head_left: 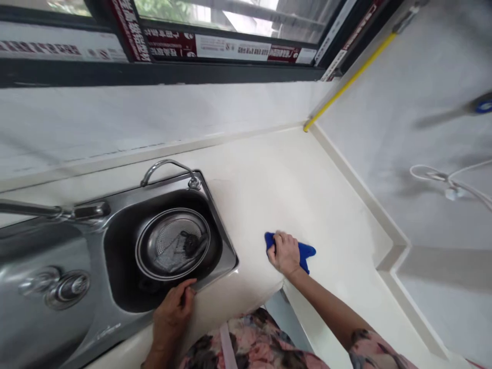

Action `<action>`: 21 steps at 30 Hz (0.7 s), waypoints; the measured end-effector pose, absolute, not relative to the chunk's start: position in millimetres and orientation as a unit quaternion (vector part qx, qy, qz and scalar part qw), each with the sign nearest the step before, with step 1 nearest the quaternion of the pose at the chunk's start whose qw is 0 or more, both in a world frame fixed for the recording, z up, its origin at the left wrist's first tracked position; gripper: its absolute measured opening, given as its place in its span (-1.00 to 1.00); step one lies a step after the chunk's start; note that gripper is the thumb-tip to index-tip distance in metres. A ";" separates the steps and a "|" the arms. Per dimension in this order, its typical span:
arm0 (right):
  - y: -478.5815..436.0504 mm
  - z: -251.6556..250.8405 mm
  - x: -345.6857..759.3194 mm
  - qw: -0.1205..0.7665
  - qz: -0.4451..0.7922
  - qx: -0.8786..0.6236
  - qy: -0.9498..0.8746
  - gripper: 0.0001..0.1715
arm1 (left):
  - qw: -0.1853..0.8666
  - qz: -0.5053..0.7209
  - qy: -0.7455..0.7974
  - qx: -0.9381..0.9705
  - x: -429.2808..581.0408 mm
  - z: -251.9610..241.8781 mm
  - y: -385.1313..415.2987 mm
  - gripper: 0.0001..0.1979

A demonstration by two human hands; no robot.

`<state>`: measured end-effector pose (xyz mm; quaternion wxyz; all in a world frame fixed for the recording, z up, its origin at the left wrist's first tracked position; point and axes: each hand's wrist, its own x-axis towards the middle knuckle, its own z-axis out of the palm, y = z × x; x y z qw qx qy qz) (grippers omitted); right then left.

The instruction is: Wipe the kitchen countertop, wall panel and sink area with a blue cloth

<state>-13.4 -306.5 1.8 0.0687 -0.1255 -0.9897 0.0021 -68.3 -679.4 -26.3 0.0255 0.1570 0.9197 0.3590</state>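
My right hand (285, 252) presses down on a blue cloth (306, 251) that lies flat on the cream countertop (292, 189), fingers curled over the cloth's left part. My left hand (175, 307) rests on the front rim of the stainless steel sink (226, 248), fingers hooked over the edge. In the sink bowl sits a round metal strainer basket (172, 243) with a small dark thing inside it.
A curved tap (169, 166) stands behind the sink, and a long metal handle (46, 210) reaches in from the left. A window frame (161, 72) runs above the white backsplash. On the right wall hang a white cable (449, 179) and a yellow pipe (349, 79).
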 end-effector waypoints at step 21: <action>-396.5 14.5 -183.4 0.076 0.037 0.054 -0.995 -0.77 | -0.041 0.438 0.896 0.067 -51.2 -2.5 -696.4 -0.66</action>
